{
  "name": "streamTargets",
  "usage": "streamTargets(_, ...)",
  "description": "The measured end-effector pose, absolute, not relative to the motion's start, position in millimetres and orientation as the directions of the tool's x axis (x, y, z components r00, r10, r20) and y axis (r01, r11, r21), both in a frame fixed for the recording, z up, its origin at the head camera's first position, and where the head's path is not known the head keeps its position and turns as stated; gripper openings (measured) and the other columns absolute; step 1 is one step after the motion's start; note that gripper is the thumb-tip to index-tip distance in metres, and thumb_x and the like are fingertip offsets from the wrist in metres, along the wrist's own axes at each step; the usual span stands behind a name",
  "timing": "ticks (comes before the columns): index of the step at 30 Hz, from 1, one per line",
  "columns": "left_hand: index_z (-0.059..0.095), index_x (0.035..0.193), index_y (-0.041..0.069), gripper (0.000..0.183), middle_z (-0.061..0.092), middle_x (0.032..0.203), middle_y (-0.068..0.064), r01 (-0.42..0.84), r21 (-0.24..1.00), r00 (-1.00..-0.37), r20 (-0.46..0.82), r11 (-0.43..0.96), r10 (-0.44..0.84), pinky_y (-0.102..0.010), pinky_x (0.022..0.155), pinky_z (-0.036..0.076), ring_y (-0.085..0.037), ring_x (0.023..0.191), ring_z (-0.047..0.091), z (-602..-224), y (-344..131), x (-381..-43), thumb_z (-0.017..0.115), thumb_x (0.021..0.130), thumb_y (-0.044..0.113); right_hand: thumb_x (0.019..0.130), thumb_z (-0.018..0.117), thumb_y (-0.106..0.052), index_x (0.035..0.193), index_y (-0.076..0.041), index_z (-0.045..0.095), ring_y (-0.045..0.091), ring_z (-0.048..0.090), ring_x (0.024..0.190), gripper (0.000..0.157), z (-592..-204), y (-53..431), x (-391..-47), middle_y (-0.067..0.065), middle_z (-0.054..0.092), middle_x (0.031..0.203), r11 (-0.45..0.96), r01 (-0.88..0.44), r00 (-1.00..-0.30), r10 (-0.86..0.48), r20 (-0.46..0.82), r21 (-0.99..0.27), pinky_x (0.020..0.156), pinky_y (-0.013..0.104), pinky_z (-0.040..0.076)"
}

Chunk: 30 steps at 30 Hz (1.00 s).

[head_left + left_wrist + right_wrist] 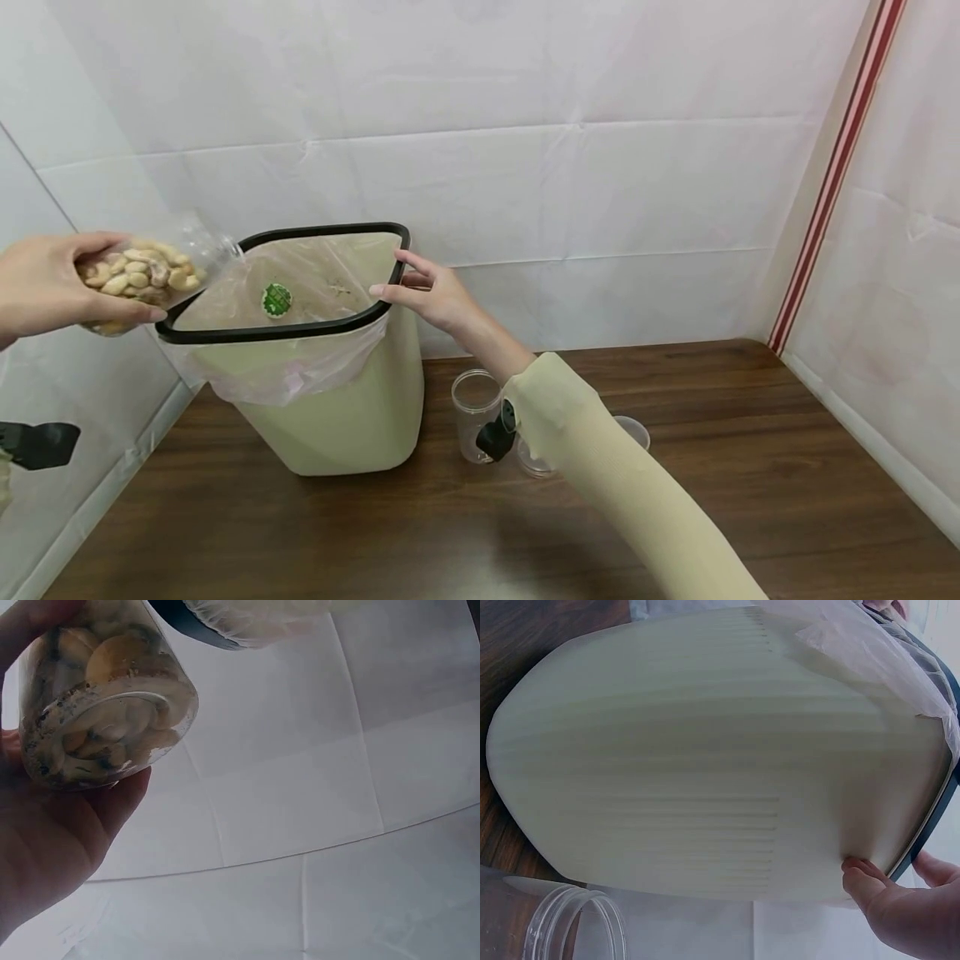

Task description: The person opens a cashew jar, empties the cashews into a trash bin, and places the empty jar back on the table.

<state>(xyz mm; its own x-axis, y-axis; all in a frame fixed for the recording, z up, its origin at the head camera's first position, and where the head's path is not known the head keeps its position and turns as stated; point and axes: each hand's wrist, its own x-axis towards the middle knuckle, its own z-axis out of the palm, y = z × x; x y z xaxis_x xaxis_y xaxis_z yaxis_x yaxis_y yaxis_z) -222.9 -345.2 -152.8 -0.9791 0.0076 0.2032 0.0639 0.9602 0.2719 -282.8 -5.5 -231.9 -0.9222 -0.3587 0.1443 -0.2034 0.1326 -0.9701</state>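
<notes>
My left hand [48, 283] grips a clear plastic jar [142, 275] of pale nuts, tipped on its side. Its mouth points right, at the left rim of a cream trash bin [345, 425]. In the left wrist view the jar's base [112, 727] faces the camera, nuts showing through it. A thin pinkish bag [300, 371] lines the bin and folds over its black rim [277, 335]; a green round sticker [277, 300] shows inside. At the right side of the rim my right hand [442, 300] pinches the edge, fingers outside against the wall in the right wrist view.
The bin stands on a dark wooden table [375, 533]. To its right is an uncapped clear jar [474, 417], with a clear round lid [536, 462] beside it. Another clear round piece [633, 431] shows behind the right sleeve [622, 483]. White sheeting [480, 192] covers the walls.
</notes>
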Motion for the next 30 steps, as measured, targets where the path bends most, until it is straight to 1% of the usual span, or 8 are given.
streamTargets(2, 0.025, 0.138, -0.008, 0.095, 0.041, 0.112, -0.037, 0.066, 0.262, -0.979, 0.203, 0.963, 0.012, -0.038, 0.055, 0.042, -0.046, 0.093, 0.044, -151, -345, -224, 0.075, 0.072, 0.038, 0.081, 0.067, -0.028, 0.138, -0.026, 0.040, 0.020, 0.043, 0.122, 0.063, -232, -6, -283, 0.012, 0.047, 0.131, 0.135, -0.204, -0.922, -0.360, 0.144, -0.970, 0.098, 0.039, 0.036)
streamTargets(4, 0.025, 0.138, -0.008, 0.095, 0.041, 0.112, -0.038, 0.064, 0.249, -0.980, 0.201, 0.966, 0.013, -0.039, 0.056, 0.042, -0.047, 0.093, 0.043, -150, -346, -226, 0.075, 0.072, 0.040, 0.081, 0.067, -0.028, 0.138, -0.026, 0.039, 0.020, 0.042, 0.122, 0.063, -232, -6, -283, 0.012, 0.047, 0.131, 0.137, -0.205, -0.921, -0.361, 0.143, -0.969, 0.098, 0.039, 0.036)
streamTargets(9, 0.031, 0.135, -0.008, 0.093, 0.041, 0.111, -0.038, 0.075, 0.203, -0.973, 0.230, 0.976, 0.027, -0.053, 0.064, 0.040, -0.050, 0.094, 0.042, -153, -348, -230, 0.075, 0.070, 0.041, 0.081, 0.067, -0.027, 0.139, -0.025, 0.039, 0.020, 0.043, 0.122, 0.064, -232, -6, -284, 0.013, 0.047, 0.131, 0.135, -0.205, -0.921, -0.361, 0.145, -0.969, 0.098, 0.039, 0.036)
streamTargets(14, 0.037, 0.131, -0.009, 0.087, 0.043, 0.110, -0.039, 0.094, 0.166, -0.961, 0.272, 0.982, 0.046, -0.056, 0.067, 0.038, -0.050, 0.093, 0.043, -153, -347, -233, 0.078, 0.068, 0.036, 0.081, 0.067, -0.027, 0.139, -0.024, 0.039, 0.021, 0.043, 0.121, 0.064, -232, -7, -284, 0.013, 0.048, 0.130, 0.126, -0.204, -0.922, -0.358, 0.147, -0.971, 0.098, 0.038, 0.036)
streamTargets(17, 0.038, 0.130, -0.010, 0.086, 0.044, 0.110, -0.039, 0.092, 0.159, -0.961, 0.274, 0.983, 0.046, -0.051, 0.063, 0.040, -0.049, 0.092, 0.044, -151, -346, -233, 0.078, 0.067, 0.035, 0.081, 0.067, -0.026, 0.138, -0.024, 0.039, 0.020, 0.043, 0.121, 0.064, -232, -7, -284, 0.013, 0.049, 0.130, 0.124, -0.202, -0.923, -0.357, 0.146, -0.972, 0.098, 0.038, 0.036)
streamTargets(21, 0.042, 0.125, -0.011, 0.085, 0.047, 0.107, -0.039, 0.100, 0.150, -0.959, 0.278, 0.984, 0.055, -0.037, 0.055, 0.038, -0.045, 0.088, 0.047, -150, -346, -234, 0.081, 0.065, 0.033, 0.081, 0.067, -0.026, 0.138, -0.024, 0.039, 0.020, 0.043, 0.121, 0.064, -232, -7, -283, 0.013, 0.049, 0.130, 0.128, -0.202, -0.923, -0.357, 0.145, -0.971, 0.098, 0.038, 0.036)
streamTargets(27, 0.044, 0.120, -0.013, 0.083, 0.049, 0.101, -0.038, 0.126, 0.092, -0.957, 0.274, 0.988, 0.097, -0.038, 0.055, 0.038, -0.043, 0.081, 0.049, -147, -348, -238, 0.082, 0.063, 0.032, 0.081, 0.067, -0.027, 0.138, -0.025, 0.039, 0.020, 0.043, 0.121, 0.064, -232, -7, -284, 0.013, 0.048, 0.131, 0.131, -0.200, -0.924, -0.356, 0.143, -0.971, 0.098, 0.038, 0.036)
streamTargets(30, 0.044, 0.120, -0.013, 0.082, 0.050, 0.099, -0.037, 0.131, 0.076, -0.959, 0.262, 0.988, 0.107, -0.035, 0.054, 0.037, -0.040, 0.078, 0.049, -146, -348, -238, 0.082, 0.063, 0.033, 0.081, 0.067, -0.028, 0.139, -0.026, 0.039, 0.020, 0.043, 0.122, 0.064, -231, -7, -284, 0.012, 0.047, 0.131, 0.134, -0.199, -0.922, -0.361, 0.140, -0.971, 0.098, 0.039, 0.036)
